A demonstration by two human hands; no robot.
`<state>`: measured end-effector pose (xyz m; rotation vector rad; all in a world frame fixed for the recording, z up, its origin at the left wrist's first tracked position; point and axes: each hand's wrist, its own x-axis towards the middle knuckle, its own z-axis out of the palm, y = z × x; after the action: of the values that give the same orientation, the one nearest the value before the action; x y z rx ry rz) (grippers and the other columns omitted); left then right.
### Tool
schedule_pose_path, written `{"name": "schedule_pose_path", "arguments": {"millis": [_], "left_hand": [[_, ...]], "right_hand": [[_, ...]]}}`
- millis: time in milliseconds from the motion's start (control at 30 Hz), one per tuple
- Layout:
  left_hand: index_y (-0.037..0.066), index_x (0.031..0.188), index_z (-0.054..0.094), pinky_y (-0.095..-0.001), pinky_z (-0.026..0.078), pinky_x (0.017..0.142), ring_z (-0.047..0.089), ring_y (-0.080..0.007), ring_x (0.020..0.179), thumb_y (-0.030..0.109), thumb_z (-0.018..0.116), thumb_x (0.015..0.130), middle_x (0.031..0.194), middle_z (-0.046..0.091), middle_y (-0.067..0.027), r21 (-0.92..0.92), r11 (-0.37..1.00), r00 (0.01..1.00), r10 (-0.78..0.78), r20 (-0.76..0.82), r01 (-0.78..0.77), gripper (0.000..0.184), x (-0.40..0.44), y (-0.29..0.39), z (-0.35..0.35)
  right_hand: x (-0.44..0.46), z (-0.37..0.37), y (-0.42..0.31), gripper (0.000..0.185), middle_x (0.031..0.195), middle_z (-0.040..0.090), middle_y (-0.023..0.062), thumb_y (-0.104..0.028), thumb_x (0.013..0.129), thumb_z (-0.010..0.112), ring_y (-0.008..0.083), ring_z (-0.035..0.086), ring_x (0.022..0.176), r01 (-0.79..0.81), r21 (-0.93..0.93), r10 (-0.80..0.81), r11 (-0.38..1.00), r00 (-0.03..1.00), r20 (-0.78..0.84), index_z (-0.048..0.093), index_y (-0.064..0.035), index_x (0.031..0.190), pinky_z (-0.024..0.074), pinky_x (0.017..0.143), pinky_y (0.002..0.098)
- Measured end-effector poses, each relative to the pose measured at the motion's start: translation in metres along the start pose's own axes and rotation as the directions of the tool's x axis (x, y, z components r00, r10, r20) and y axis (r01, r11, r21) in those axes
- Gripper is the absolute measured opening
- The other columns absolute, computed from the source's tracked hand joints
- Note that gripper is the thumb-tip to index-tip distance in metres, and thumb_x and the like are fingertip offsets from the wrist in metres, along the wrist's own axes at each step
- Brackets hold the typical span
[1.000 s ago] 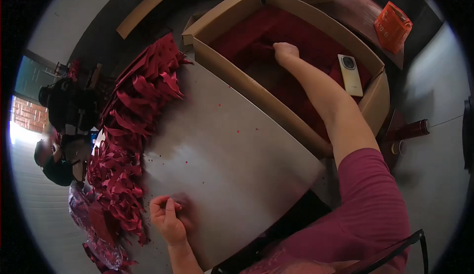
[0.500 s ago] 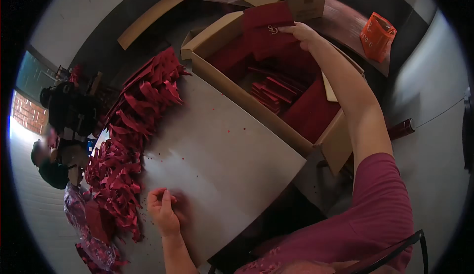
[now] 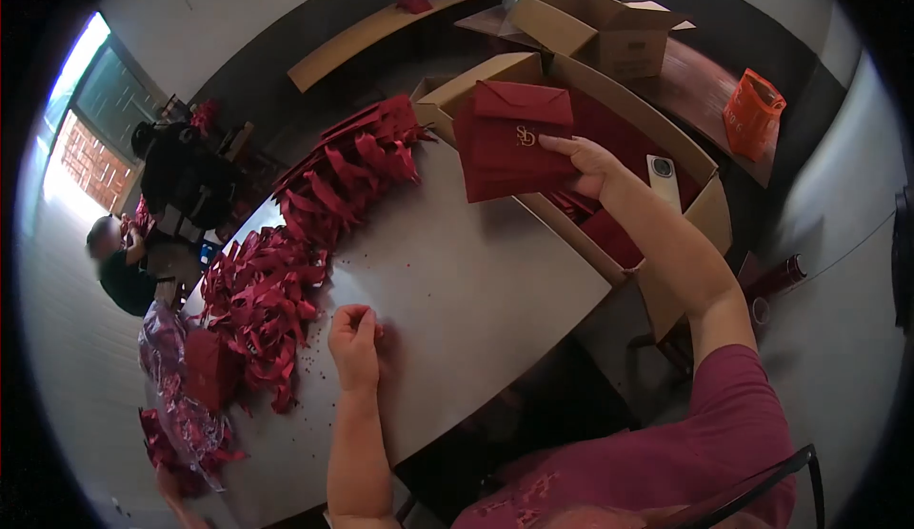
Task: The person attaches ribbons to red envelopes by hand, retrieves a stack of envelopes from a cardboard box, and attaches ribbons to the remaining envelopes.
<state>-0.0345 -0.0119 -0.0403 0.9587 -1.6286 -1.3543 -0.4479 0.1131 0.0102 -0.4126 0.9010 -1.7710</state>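
Observation:
My right hand [image 3: 592, 165] grips a flat dark red pouch [image 3: 500, 153] with an envelope flap and gold lettering, holding it above the edge of a long cardboard box [image 3: 571, 239]. Another red layer shows behind the pouch's left side. Inside the box lie more red pieces. My left hand [image 3: 354, 343] hovers over the grey table [image 3: 457, 272] with curled fingers; a bit of red shows at the fingertips, too small to name. Left of it spreads a heap of red ribbon-like strips [image 3: 262, 291], and beyond it a row of red pouches with ribbons [image 3: 367, 158].
A phone [image 3: 664, 182] rests at the box's right side. Behind stand an open carton [image 3: 633, 53] and an orange bag [image 3: 754, 115]. Clear plastic wrap [image 3: 176, 367] lies at the table's left. A person in green [image 3: 124, 277] sits far left; another person's arm [image 3: 176, 500] shows below.
My right hand has brought the red pouch out from over the box's inside, nearer to the table. My left hand stays curled above the table. The view has shifted, and the phone now shows.

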Motion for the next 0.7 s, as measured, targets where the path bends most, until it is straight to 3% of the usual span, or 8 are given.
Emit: {"name": "schedule_pose_path", "arguments": {"millis": [200, 333, 400, 467, 533, 567, 633, 700], "left_hand": [[0.001, 0.095, 0.057, -0.0222, 0.047, 0.062, 0.054, -0.0087, 0.066, 0.006, 0.06, 0.092, 0.082, 0.058, -0.0019, -0.028, 0.999, 1.0, -0.024, 0.003, 0.024, 0.006, -0.001, 0.003, -0.002], [0.002, 0.095, 0.058, -0.0217, 0.046, 0.061, 0.054, -0.0084, 0.066, 0.006, 0.06, 0.092, 0.082, 0.058, -0.0012, -0.046, 0.999, 1.0, -0.018, -0.001, 0.018, 0.006, 0.003, -0.007, -0.003], [0.002, 0.094, 0.058, -0.0218, 0.046, 0.062, 0.053, -0.0083, 0.066, 0.007, 0.06, 0.092, 0.082, 0.058, -0.0009, -0.06, 0.998, 0.999, -0.021, 0.031, 0.023, 0.005, 0.003, -0.005, -0.003], [0.004, 0.094, 0.059, -0.0206, 0.045, 0.064, 0.053, -0.0078, 0.068, 0.007, 0.061, 0.092, 0.083, 0.058, -0.0001, -0.035, 0.999, 1.0, 0.006, 0.018, -0.006, 0.004, 0.002, -0.002, -0.002], [0.004, 0.093, 0.058, -0.0208, 0.044, 0.064, 0.052, -0.0079, 0.068, 0.007, 0.061, 0.092, 0.082, 0.057, -0.0001, -0.03, 1.0, 1.0, 0.003, 0.017, -0.002, 0.004, 0.0, 0.002, 0.0], [0.004, 0.093, 0.058, -0.0209, 0.044, 0.065, 0.052, -0.008, 0.068, 0.007, 0.061, 0.091, 0.082, 0.057, -0.0001, -0.028, 1.0, 1.0, 0.003, 0.01, -0.003, 0.004, 0.0, 0.002, 0.001], [0.003, 0.093, 0.058, -0.0214, 0.044, 0.064, 0.052, -0.0083, 0.068, 0.007, 0.06, 0.092, 0.082, 0.057, -0.0003, -0.021, 1.0, 1.0, 0.002, 0.012, -0.002, 0.005, 0.003, -0.004, -0.003], [0.002, 0.094, 0.058, -0.0219, 0.044, 0.064, 0.052, -0.0085, 0.067, 0.007, 0.06, 0.092, 0.082, 0.057, -0.0006, -0.013, 1.0, 1.0, 0.001, 0.018, -0.001, 0.005, 0.003, -0.005, -0.002]], "right_hand": [[-0.023, 0.088, 0.077, 0.036, 0.12, 0.063, 0.0099, -0.015, 0.091, 0.067, 0.0276, 0.064, 0.106, -0.051, 0.153, 0.092, 0.987, 0.957, -0.274, 0.056, 0.0011, 0.121, 0.053, 0.095, 0.0442], [0.0, 0.102, 0.141, 0.043, 0.12, 0.063, 0.0069, -0.028, 0.086, 0.073, 0.0224, 0.06, 0.108, -0.077, 0.123, 0.108, 0.989, 0.956, -0.274, 0.058, -0.0062, 0.12, 0.0508, 0.087, 0.0374], [0.003, 0.114, 0.144, 0.041, 0.121, 0.063, 0.0052, -0.026, 0.09, 0.068, 0.0218, 0.061, 0.107, -0.168, 0.062, 0.176, 0.984, 0.969, -0.174, 0.056, -0.0065, 0.124, 0.0498, 0.094, 0.0368], [-0.007, 0.123, 0.136, 0.046, 0.12, 0.063, 0.0065, -0.036, 0.09, 0.066, 0.0228, 0.061, 0.106, -0.238, -0.061, 0.226, 0.969, 0.961, -0.159, 0.056, -0.0072, 0.125, 0.0497, 0.092, 0.0369], [-0.013, 0.126, 0.133, 0.059, 0.118, 0.062, 0.0153, -0.047, 0.089, 0.063, 0.0274, 0.061, 0.102, -0.287, -0.216, 0.266, 0.933, 0.956, -0.122, 0.052, -0.0021, 0.125, 0.0543, 0.069, 0.036], [-0.017, 0.126, 0.131, 0.059, 0.118, 0.062, 0.0153, -0.047, 0.089, 0.063, 0.0274, 0.061, 0.102, -0.286, -0.213, 0.264, 0.934, 0.956, -0.126, 0.052, -0.0021, 0.125, 0.0543, 0.069, 0.036], [-0.027, 0.125, 0.128, 0.052, 0.115, 0.062, 0.0193, -0.044, 0.091, 0.06, 0.0286, 0.067, 0.087, -0.48, -0.234, 0.469, 0.846, 0.877, -0.104, 0.054, -0.0052, 0.124, 0.0562, 0.071, 0.0369], [-0.038, 0.121, 0.129, 0.041, 0.105, 0.065, 0.0212, -0.037, 0.093, 0.058, 0.0268, 0.069, 0.077, -0.477, -0.241, 0.474, 0.845, 0.877, -0.076, 0.057, -0.0035, 0.118, 0.0556, 0.062, 0.0341]]}}
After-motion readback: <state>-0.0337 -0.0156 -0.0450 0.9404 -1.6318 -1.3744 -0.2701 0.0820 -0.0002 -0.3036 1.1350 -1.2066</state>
